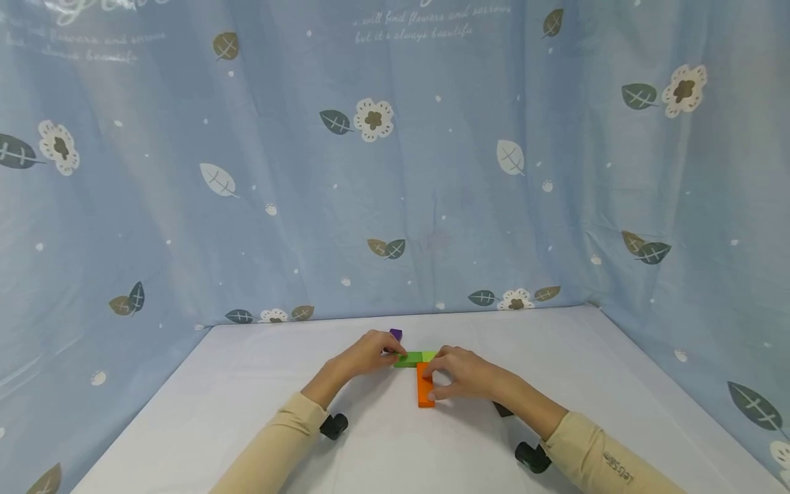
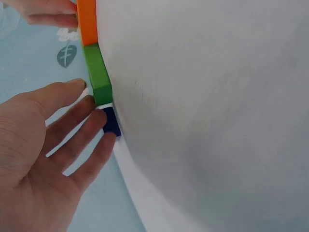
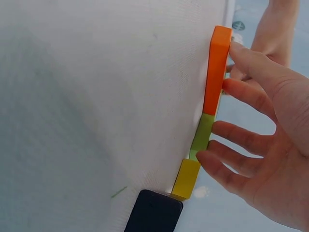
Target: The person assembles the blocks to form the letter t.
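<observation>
An orange block [image 1: 425, 391] lies lengthwise towards me on the white table. My right hand [image 1: 465, 374] is at its right side, thumb and index finger touching it in the right wrist view. A green block [image 1: 409, 359] and a light green block [image 1: 428, 356] lie end to end across its far end. Fingertips of my left hand [image 1: 369, 353] rest at the green block's left part. Beside those fingers is a dark purple block [image 1: 396, 334], which looks dark blue in the left wrist view. A yellow block [image 3: 186, 179] is near my right fingers; the right hand hides it in the head view.
A flat black object with rounded corners [image 3: 153, 212] lies past the yellow block, partly under my right forearm in the head view. Black devices [image 1: 334, 426] are strapped at both wrists. A blue patterned curtain [image 1: 432, 171] hangs around the table's back and sides.
</observation>
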`<move>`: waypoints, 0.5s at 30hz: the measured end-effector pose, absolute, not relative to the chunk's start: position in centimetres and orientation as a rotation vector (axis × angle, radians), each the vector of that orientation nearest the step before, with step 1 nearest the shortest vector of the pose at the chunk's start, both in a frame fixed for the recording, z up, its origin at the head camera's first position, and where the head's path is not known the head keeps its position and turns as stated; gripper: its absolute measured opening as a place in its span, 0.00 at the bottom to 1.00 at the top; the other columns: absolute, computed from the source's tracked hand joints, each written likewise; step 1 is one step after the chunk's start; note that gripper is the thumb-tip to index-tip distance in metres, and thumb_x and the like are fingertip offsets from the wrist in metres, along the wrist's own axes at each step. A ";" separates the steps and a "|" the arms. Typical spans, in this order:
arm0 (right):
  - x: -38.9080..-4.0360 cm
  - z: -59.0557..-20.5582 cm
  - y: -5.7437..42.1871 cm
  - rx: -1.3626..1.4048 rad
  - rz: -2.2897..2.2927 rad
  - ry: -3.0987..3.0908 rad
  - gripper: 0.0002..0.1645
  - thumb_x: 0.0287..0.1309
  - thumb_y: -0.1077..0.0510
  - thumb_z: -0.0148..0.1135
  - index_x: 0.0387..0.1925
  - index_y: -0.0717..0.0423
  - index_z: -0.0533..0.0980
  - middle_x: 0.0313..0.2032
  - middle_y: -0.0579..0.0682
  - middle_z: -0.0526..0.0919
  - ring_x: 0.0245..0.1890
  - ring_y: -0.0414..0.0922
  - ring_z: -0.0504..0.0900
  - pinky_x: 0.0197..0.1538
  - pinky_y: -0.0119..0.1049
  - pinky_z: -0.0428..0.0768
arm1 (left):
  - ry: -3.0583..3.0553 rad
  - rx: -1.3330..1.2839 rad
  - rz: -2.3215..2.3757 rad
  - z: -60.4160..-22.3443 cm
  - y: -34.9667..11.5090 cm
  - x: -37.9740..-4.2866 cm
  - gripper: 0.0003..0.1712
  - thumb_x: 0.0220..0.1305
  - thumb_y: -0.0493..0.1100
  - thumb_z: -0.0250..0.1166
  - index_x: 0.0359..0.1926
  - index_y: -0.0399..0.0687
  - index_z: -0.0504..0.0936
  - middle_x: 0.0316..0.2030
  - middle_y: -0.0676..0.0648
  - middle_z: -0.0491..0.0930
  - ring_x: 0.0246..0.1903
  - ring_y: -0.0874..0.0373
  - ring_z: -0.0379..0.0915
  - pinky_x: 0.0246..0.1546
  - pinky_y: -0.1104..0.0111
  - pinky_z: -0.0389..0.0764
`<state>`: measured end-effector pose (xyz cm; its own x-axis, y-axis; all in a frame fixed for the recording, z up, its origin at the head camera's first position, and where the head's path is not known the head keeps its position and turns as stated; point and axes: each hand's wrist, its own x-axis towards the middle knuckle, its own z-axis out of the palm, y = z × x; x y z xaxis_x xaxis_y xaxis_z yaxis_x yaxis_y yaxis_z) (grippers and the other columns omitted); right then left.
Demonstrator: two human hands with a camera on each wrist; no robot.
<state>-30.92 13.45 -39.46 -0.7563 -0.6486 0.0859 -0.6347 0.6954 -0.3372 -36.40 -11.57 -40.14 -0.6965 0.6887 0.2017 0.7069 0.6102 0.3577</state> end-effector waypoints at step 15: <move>-30.9 -39.4 13.4 -1.085 -0.549 2.841 0.23 0.52 0.41 0.72 0.48 0.45 0.83 0.47 0.47 0.80 0.48 0.45 0.77 0.55 0.48 0.79 | -2.913 -0.952 -0.731 -39.0 -13.4 -39.5 0.24 0.56 0.39 0.73 0.55 0.38 0.82 0.51 0.40 0.83 0.50 0.45 0.80 0.53 0.53 0.80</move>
